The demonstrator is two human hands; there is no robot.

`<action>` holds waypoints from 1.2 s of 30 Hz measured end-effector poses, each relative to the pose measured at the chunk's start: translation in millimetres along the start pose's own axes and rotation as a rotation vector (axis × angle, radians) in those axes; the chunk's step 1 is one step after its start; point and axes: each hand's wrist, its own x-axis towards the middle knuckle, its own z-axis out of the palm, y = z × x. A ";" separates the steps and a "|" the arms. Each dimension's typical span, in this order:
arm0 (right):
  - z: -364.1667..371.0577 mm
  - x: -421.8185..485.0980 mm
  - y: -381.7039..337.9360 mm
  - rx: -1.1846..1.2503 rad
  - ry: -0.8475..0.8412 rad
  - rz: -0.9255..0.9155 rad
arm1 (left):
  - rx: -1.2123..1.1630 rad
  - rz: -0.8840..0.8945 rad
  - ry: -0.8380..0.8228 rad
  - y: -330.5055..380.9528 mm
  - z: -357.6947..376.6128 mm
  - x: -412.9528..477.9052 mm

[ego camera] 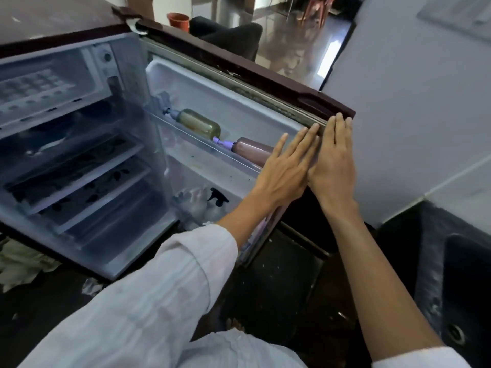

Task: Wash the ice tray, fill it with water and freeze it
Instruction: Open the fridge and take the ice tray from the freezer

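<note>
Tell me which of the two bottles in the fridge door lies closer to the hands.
The brownish bottle with the purple cap, partly hidden behind the left hand. The olive-green bottle lies farther along the door shelf, toward the hinge.

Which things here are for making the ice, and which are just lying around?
For the job: ice tray in the freezer box; fridge door; left hand and right hand, both flat on the door's edge.
Just lying about: green bottle and brown bottle on the door shelf; spray bottle below; crumpled cloth; orange pot.
</note>
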 end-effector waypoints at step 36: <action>139.5 -16.6 -159.5 0.173 -0.321 -0.430 | 0.158 -0.582 -0.166 -172.8 -2.2 -136.5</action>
